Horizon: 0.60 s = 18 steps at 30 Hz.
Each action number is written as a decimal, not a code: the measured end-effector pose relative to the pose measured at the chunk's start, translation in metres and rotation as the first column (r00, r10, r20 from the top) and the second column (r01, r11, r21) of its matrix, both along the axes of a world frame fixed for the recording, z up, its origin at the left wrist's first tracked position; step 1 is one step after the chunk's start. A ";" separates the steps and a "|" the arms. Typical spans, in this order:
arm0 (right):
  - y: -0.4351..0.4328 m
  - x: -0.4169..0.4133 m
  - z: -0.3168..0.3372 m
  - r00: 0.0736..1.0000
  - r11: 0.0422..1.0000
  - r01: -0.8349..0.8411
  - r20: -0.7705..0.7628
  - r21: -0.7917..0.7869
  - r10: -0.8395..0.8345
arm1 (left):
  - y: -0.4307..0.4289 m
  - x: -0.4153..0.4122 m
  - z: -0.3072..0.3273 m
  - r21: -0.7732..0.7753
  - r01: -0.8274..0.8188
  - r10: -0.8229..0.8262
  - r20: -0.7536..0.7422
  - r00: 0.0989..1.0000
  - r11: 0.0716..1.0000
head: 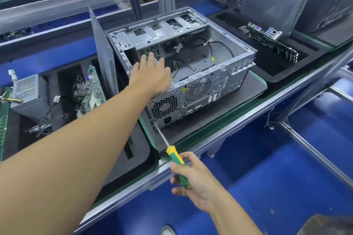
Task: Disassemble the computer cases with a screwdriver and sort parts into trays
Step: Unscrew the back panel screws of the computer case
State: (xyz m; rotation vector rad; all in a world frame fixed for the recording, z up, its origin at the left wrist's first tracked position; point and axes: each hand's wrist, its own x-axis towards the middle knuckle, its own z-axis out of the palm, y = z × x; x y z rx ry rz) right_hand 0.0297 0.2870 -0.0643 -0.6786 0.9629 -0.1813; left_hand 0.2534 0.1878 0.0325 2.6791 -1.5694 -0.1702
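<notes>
The computer case [200, 86] lies open on the bench [248, 118]. The left hand [150, 74], fingers flat, steadies its rim. The right hand [193, 179] grips the screwdriver [172, 155], tip at a low rear-corner screw [156, 125]. Held aslant, the tip may slip and strip the head.

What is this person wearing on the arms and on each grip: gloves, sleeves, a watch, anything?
Nothing worn shows. The left grip and right grip are bare, with no gloves, rings or tape. The left forearm and right forearm are bare as far as the frame edge, with no sleeve, watch or wristband in view.
</notes>
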 end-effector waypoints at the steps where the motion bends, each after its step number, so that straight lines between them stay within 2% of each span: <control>1: -0.001 0.002 0.002 1.000 0.999 -0.008 -0.004 0.036 0.008 | 0.001 0.000 0.000 0.000 0.005 -0.005 0.009 1.000 1.000; 4: -0.007 0.001 0.004 0.999 0.988 -0.041 0.029 0.148 0.037 | 0.002 0.000 -0.001 -0.008 0.011 -0.011 0.038 0.999 1.000; 7: -0.007 -0.002 0.000 0.999 0.995 -0.054 0.007 0.079 0.054 | 0.002 -0.001 -0.002 -0.019 0.012 -0.011 0.052 0.999 1.000; 11: -0.001 0.000 -0.006 0.997 0.997 0.074 -0.019 0.001 -0.074 | 0.003 -0.001 -0.003 -0.043 0.010 -0.008 0.046 0.999 0.999; 14: -0.001 0.002 -0.004 0.997 0.998 0.052 -0.052 -0.021 -0.053 | 0.003 -0.001 -0.003 -0.059 0.017 -0.015 0.042 0.999 0.998; 18: -0.008 0.001 -0.002 0.999 0.988 0.038 -0.025 0.148 -0.034 | 0.003 -0.001 -0.003 -0.086 0.016 -0.012 0.038 0.999 0.996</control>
